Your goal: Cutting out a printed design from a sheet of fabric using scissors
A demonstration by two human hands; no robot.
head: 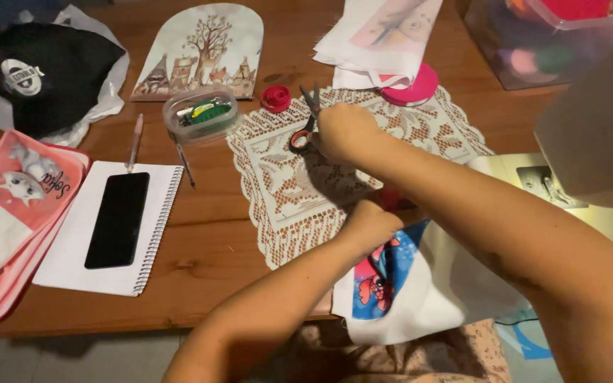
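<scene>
While both hands are at work over the doily, the scene is read thus:
Right hand [342,131]: fingers are curled shut around the scissors [308,122], which are held over the doily [285,177], blades pointing away
Left hand [369,225]: pressed on the printed cloth [399,280] at the table edge; finger state cannot be told
Nearby: red ribbon roll [275,98], clear box [201,113], phone [117,219] on a notebook [72,234]
Risk: the lace could be snagged or nicked by the blades if they are lowered carelessly; the cloth, overhanging the edge, could be dragged off if the left hand's pressure is eased
</scene>
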